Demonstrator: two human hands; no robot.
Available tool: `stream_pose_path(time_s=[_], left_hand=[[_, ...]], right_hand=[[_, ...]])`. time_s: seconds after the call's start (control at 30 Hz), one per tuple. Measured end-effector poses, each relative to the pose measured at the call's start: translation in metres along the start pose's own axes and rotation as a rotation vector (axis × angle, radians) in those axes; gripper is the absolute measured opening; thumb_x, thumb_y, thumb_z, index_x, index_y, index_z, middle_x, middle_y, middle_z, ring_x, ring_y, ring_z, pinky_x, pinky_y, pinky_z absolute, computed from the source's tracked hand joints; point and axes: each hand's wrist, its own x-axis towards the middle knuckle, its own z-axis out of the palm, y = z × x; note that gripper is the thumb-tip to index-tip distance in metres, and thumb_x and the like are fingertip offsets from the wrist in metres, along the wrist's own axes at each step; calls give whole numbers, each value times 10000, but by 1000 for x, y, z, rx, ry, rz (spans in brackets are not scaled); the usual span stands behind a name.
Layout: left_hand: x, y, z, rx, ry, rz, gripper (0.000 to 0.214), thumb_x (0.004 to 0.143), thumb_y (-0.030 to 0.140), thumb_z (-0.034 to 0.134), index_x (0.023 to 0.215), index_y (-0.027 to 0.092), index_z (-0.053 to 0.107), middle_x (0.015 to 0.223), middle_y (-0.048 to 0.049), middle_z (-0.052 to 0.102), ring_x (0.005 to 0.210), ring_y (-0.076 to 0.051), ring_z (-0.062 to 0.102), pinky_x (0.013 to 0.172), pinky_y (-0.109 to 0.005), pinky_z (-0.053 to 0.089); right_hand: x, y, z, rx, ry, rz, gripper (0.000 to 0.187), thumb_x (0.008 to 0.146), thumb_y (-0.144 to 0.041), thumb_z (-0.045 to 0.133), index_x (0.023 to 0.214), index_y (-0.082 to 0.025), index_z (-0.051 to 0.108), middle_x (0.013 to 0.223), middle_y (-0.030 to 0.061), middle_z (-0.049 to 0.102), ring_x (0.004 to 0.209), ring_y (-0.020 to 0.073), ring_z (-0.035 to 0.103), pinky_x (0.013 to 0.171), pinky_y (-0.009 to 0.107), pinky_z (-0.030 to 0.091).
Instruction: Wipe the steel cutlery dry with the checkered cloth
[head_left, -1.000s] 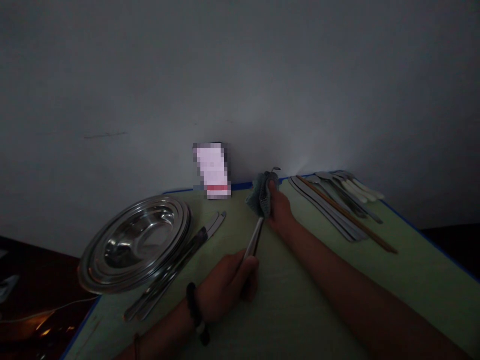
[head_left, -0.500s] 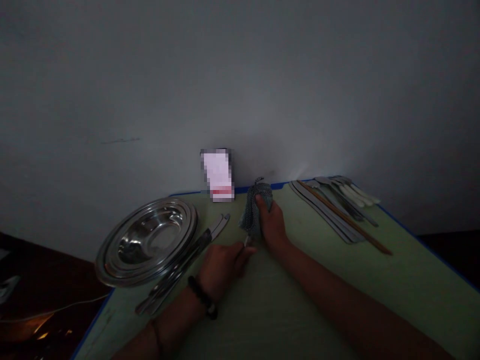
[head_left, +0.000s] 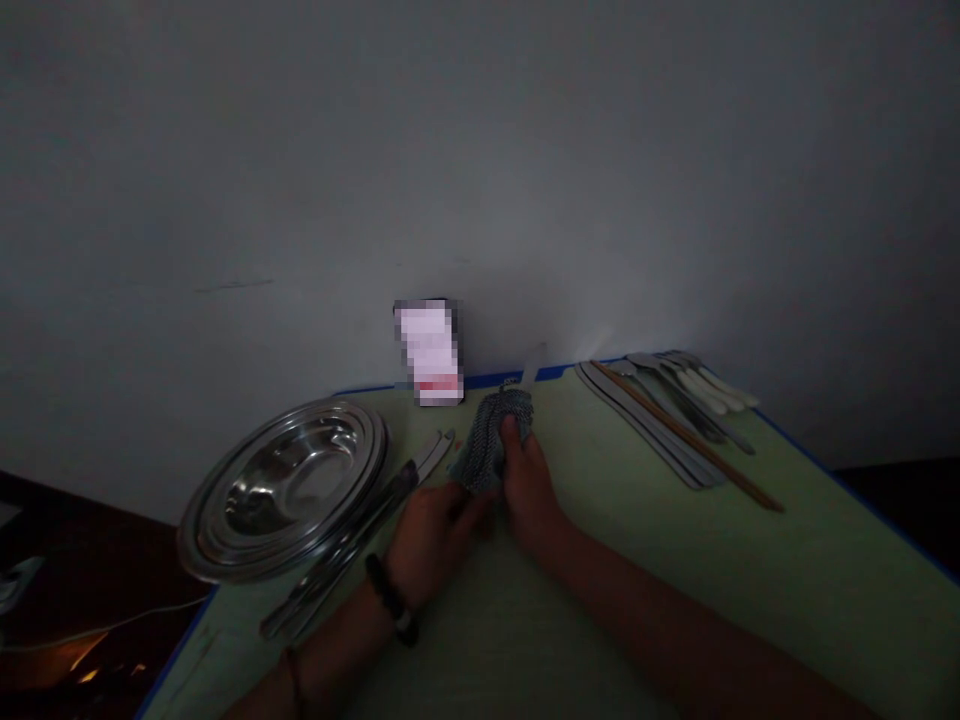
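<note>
My right hand (head_left: 529,485) is closed around a grey-blue cloth (head_left: 489,440), pressing it over a long metal utensil. The utensil's pale tip (head_left: 533,368) sticks out past the cloth toward the wall. My left hand (head_left: 431,535), with a dark bead bracelet at the wrist, is closed on the utensil's near end, right up against the cloth. Both hands meet over the green table top (head_left: 615,560), a little left of its middle.
A stack of steel plates (head_left: 289,480) lies at the left, with several flat metal utensils (head_left: 360,535) beside it. More knives, spoons and a wooden stick (head_left: 675,420) lie in a row at the back right. A blurred-out card (head_left: 429,350) leans against the wall.
The cloth in my right hand has slid down the utensil toward my left hand, baring the far tip. My left hand has shifted forward and both hands now touch.
</note>
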Motion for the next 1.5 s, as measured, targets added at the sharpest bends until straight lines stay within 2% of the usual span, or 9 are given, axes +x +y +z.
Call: stream_pose_path(time_s=[0.13, 0.3, 0.43, 0.57, 0.73, 1.0, 1.17, 1.4, 1.5], left_hand=[[2, 2, -3, -116, 96, -34, 441, 925, 389, 375, 673, 161, 656, 540, 11, 598, 486, -128, 530, 487, -211, 374], [2, -2, -5, -128, 1, -22, 502, 936, 406, 342, 657, 165, 683, 519, 10, 565, 477, -127, 518, 500, -218, 375], [2, -3, -4, -131, -23, -48, 530, 935, 412, 326, 616, 170, 674, 497, 11, 556, 467, -123, 511, 491, -212, 374], [3, -2, -4, -104, -50, -50, 496, 919, 387, 363, 593, 174, 671, 495, 17, 574, 460, -117, 511, 497, -203, 378], [2, -2, -6, -90, -113, -27, 496, 926, 394, 375, 607, 178, 688, 531, 15, 621, 494, -119, 545, 527, -195, 395], [3, -1, -7, -126, -104, 15, 472, 936, 386, 386, 623, 171, 665, 563, 10, 649, 503, -112, 554, 535, -189, 405], [2, 2, -8, -137, -158, 35, 475, 934, 366, 387, 596, 165, 653, 597, 1, 664, 550, -111, 578, 563, -184, 410], [0, 2, -5, -172, -103, -79, 513, 921, 423, 366, 573, 163, 640, 517, 12, 582, 499, -117, 524, 507, -199, 382], [0, 3, -5, -183, -94, -91, 503, 912, 432, 375, 542, 170, 595, 503, 15, 564, 487, -118, 512, 505, -204, 381]], right_hand=[[1, 0, 2, -13, 14, -51, 457, 739, -588, 531, 962, -200, 624, 925, 48, 686, 972, 219, 607, 790, 313, 455], [0, -5, 3, 62, -87, -76, 426, 716, -528, 581, 970, -189, 617, 889, 47, 684, 910, 209, 621, 771, 318, 463], [-4, -12, 2, -33, -135, -50, 454, 628, -446, 702, 982, -180, 603, 907, 44, 679, 843, 189, 630, 769, 315, 466], [-5, -15, 2, -72, -100, -69, 424, 685, -479, 652, 977, -175, 603, 926, 48, 678, 858, 180, 627, 793, 309, 456], [-4, -14, 2, -89, -122, -55, 424, 732, -558, 570, 873, -163, 628, 866, 47, 684, 823, 183, 628, 730, 287, 455], [8, -6, 2, -86, -96, -32, 507, 738, -657, 493, 803, -167, 606, 813, 53, 670, 790, 183, 615, 693, 290, 454], [8, -7, 2, -124, -106, -42, 491, 771, -633, 464, 839, -168, 602, 879, 68, 672, 846, 190, 618, 722, 301, 450], [0, -11, 4, -147, -141, -125, 415, 780, -551, 518, 911, -166, 602, 961, 57, 679, 866, 173, 618, 750, 280, 439], [0, -11, 4, -129, -144, -117, 401, 774, -541, 530, 902, -169, 609, 985, 57, 681, 876, 175, 621, 750, 277, 441]])
